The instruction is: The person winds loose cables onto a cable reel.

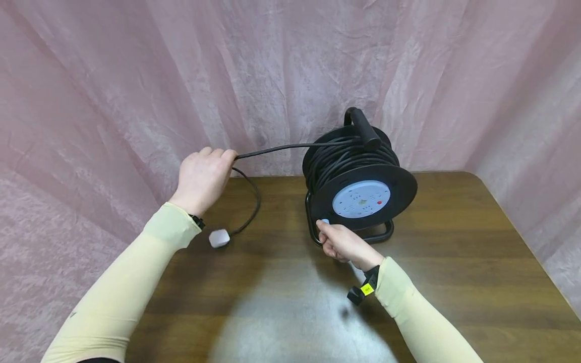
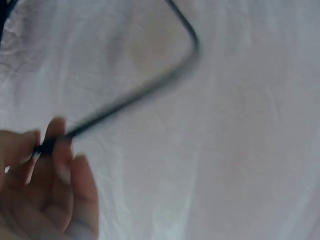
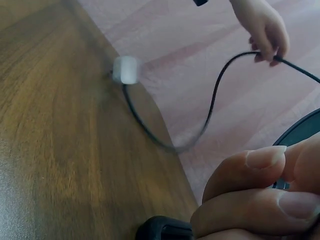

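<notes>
A black cable reel [image 1: 401, 184] with a light blue socket panel [image 1: 347, 201] stands on the table, black cable wound round its drum. My left hand [image 1: 204, 176] pinches the cable [image 1: 281, 147] to the left of the reel, raised above the table. Between hand and drum the cable runs nearly straight. From the hand, its free end loops down to a white plug [image 1: 219, 238], blurred in the right wrist view; whether it touches the table I cannot tell. My right hand [image 1: 342, 244] grips a small light blue knob [image 1: 325, 221] at the reel's lower front, mostly hidden by the fingers.
The reel has a black carrying handle [image 1: 363, 128] on top and a tubular stand [image 1: 381, 235] below. The wooden table [image 1: 472, 262] ends at a pink curtain [image 1: 272, 75] behind the reel.
</notes>
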Demonstrator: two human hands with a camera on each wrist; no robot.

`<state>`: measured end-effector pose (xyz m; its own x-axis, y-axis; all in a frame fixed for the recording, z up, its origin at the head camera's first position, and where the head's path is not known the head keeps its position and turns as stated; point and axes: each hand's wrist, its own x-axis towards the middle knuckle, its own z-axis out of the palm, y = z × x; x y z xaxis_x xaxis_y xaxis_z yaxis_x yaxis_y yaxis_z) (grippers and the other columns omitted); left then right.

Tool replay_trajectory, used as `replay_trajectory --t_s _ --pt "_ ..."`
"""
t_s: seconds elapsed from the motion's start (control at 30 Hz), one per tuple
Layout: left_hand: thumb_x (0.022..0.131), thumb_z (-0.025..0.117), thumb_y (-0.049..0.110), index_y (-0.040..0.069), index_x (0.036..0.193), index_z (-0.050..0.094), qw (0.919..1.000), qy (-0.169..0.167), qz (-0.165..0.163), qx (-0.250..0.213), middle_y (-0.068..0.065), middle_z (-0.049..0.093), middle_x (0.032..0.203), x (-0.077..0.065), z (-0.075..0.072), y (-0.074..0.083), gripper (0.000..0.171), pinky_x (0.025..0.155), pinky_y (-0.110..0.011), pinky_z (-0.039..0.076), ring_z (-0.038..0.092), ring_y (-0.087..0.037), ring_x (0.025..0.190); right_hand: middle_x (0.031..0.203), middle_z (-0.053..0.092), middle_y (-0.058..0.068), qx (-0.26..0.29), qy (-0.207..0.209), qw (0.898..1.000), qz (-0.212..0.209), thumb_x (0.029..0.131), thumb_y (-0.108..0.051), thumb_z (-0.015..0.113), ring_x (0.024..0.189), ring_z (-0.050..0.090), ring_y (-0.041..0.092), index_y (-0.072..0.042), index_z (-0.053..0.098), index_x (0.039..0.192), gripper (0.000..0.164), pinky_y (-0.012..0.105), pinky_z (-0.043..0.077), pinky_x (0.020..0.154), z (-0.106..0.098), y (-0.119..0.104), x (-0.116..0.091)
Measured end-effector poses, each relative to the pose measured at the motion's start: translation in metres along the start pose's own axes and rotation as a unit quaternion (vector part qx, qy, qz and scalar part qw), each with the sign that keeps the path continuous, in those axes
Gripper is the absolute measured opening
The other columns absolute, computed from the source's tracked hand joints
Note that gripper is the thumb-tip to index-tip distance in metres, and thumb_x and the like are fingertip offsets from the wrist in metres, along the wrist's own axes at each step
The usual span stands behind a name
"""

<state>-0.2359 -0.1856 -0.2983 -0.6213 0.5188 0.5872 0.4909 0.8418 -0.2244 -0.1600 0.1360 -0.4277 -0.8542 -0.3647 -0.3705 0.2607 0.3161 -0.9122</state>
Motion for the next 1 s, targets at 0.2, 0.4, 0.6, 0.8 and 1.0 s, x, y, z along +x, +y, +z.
replay_trajectory --t_s 0.2,0.4,0.6,0.8,1.0 --pt "0.099 0.062 0.019 0.01 0.109 0.071 0.9973 -0.018 -0.048 -0.052 -0.006 0.068 0.091 -0.007 -0.01 -0.006 0.016 0.061 -0.045 0.047 0.059 -0.029 0.079 0.051 0.038 0.001 -0.001 -0.006 1.0 -0.004 0.105 -0.056 0.036 0.04 0.022 0.012 0.004 0.051 0.092 0.063 0.025 0.017 0.038 0.002 0.001 0.001" --pt "0.103 0.056 0.026 0.014 0.124 0.069 0.9717 -0.151 -0.114 -0.141 -0.002 0.066 0.099 -0.025 -0.004 0.003 0.027 0.06 -0.043 0.05 0.061 -0.019 0.074 0.051 0.037 0.002 -0.004 0.002 1.0 -0.007 0.104 -0.057 0.036 0.04 0.022 0.012 0.003 0.051 0.092 0.063 0.025 0.017 0.038 0.001 -0.001 0.002" --pt "0.106 0.05 0.03 0.016 0.137 0.061 0.9294 -0.248 -0.146 -0.231 -0.003 0.066 0.12 -0.047 0.02 0.023 0.036 0.08 -0.043 0.05 0.062 -0.019 0.095 0.051 0.039 0.002 -0.005 0.001 1.0 -0.003 0.104 -0.056 0.036 0.041 0.023 0.012 -0.001 0.051 0.089 0.059 0.025 0.018 0.038 0.001 -0.001 0.003" --pt "0.106 0.049 0.032 0.027 0.145 0.053 0.8825 -0.302 -0.161 -0.323 0.003 0.067 0.113 -0.067 0.041 0.048 0.039 0.07 -0.037 0.045 0.058 -0.015 0.079 0.051 0.039 0.001 0.003 0.002 1.0 -0.013 0.105 -0.055 0.036 0.041 0.022 0.011 -0.001 0.051 0.088 0.058 0.025 0.017 0.039 0.001 -0.001 0.002" --pt "0.105 0.053 0.032 0.028 0.144 0.053 0.8628 -0.31 -0.142 -0.374 0.007 0.07 0.097 -0.08 0.055 0.064 0.039 0.078 -0.036 0.051 0.065 -0.008 0.091 0.051 0.04 0.0 0.017 -0.001 1.0 -0.017 0.105 -0.053 0.036 0.04 0.021 0.009 -0.002 0.049 0.087 0.056 0.024 0.018 0.039 0.002 -0.001 0.001"
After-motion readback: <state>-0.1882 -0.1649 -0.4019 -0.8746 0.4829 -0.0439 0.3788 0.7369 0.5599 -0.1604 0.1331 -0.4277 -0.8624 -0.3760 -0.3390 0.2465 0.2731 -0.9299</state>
